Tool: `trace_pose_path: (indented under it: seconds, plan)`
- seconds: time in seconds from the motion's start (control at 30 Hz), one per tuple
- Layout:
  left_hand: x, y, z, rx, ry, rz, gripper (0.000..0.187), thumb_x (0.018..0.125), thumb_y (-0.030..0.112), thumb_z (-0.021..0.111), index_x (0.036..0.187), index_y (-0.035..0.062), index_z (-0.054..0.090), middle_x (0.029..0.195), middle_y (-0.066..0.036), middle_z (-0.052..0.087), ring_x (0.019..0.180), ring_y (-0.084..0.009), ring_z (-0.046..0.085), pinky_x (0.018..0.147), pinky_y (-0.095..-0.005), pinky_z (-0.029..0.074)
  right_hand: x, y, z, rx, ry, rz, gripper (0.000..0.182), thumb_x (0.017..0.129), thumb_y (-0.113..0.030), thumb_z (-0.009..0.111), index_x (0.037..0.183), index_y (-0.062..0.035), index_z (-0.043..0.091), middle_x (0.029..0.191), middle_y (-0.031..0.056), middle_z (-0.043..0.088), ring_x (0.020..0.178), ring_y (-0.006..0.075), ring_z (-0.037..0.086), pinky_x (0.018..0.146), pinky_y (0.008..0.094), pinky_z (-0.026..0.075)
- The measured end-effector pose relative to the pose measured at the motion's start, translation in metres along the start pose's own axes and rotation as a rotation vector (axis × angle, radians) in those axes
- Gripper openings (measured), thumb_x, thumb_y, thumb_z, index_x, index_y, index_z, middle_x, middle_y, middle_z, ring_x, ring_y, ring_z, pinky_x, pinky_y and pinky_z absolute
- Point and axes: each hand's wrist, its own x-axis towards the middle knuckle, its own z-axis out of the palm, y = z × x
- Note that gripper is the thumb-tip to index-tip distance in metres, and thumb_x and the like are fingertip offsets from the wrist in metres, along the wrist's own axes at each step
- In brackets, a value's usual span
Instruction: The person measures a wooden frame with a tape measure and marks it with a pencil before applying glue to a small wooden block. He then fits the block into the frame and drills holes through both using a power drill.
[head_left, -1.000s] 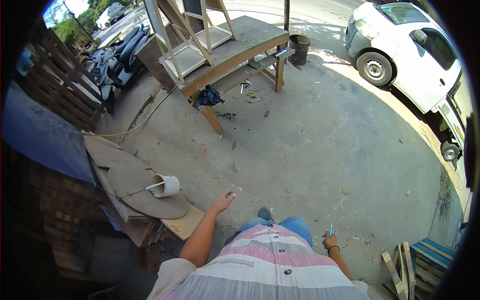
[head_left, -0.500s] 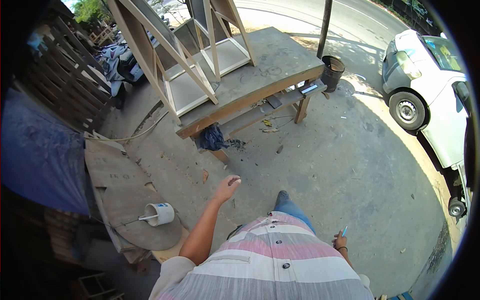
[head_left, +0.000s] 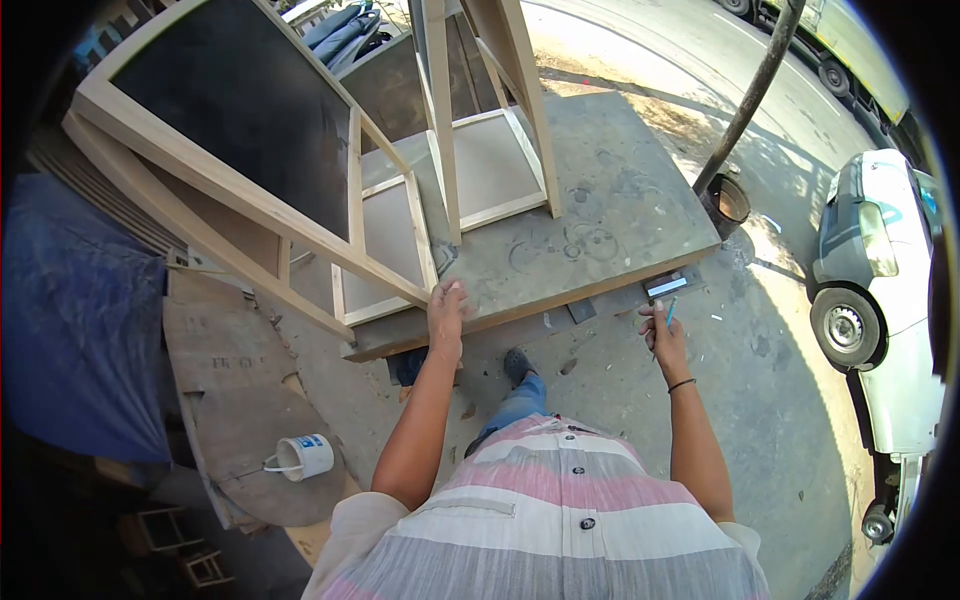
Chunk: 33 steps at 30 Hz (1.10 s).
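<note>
On the workbench (head_left: 640, 190) stands a wooden A-frame board (head_left: 240, 110) with a dark panel and pale wood edges. Close to the foot of its front leg is my left hand (head_left: 448, 312), fingers loosely bent and holding nothing visible. A thin blue pen (head_left: 671, 311) sticks up from the fingers of my right hand (head_left: 664, 340), just off the bench's front edge. Beside the first board is a second A-frame (head_left: 490, 150), also on the bench top.
A white bucket (head_left: 304, 457) rests on brown boards (head_left: 230, 400) at the left, near a blue tarp (head_left: 85, 320). Under the bench's front edge runs a shelf with a white-and-dark object (head_left: 667, 287). At the right are a pole (head_left: 750, 100), a rusty bin (head_left: 728, 203) and a parked white vehicle (head_left: 890, 300).
I have stepped closer to the bench. Both hands have come up and forward, the left to the board's front leg, the right with the pen to the bench edge.
</note>
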Motion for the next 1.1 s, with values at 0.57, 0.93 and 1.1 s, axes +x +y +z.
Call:
trace_pose_path:
  seconds: [0.57,0.93,1.1]
  plan:
    - [0.178,0.003,0.049,0.868,0.285,-0.047,0.043,0.083,0.021,0.067,0.122,0.0049,0.06,0.109,-0.023,0.068,0.106,-0.04,0.063,0.092,-0.0449,0.049,0.187,-0.101,0.104,-0.116,-0.606,-0.004,0.049,0.103,-0.044,0.046,0.098,-0.0005,0.069,0.069,0.001,0.058,0.058,0.0081,0.048,0.054,0.0257,0.039]
    - [0.16,-0.03,0.082,0.924,0.481,0.073,0.04,0.081,0.017,0.068,0.116,-0.0004,0.061,0.113,-0.023,0.063,0.108,-0.0407,0.058,0.095,-0.0459,0.046,0.23,-0.12,0.133,-0.388,-0.691,-0.463,0.032,0.1,-0.027,0.054,0.093,0.0013,0.067,0.072,0.0158,0.063,0.067,0.0315,0.061,0.066,0.0378,0.048]
    - [0.161,-0.019,0.081,1.059,0.416,0.106,0.04,0.074,0.01,0.072,0.111,-0.002,0.062,0.11,-0.021,0.06,0.109,-0.0389,0.056,0.096,-0.0449,0.046,0.239,-0.1,0.182,-0.54,-0.869,-0.803,0.031,0.094,-0.018,0.059,0.121,-0.0036,0.057,0.123,0.0232,0.052,0.089,0.0449,0.062,0.078,0.0487,0.051]
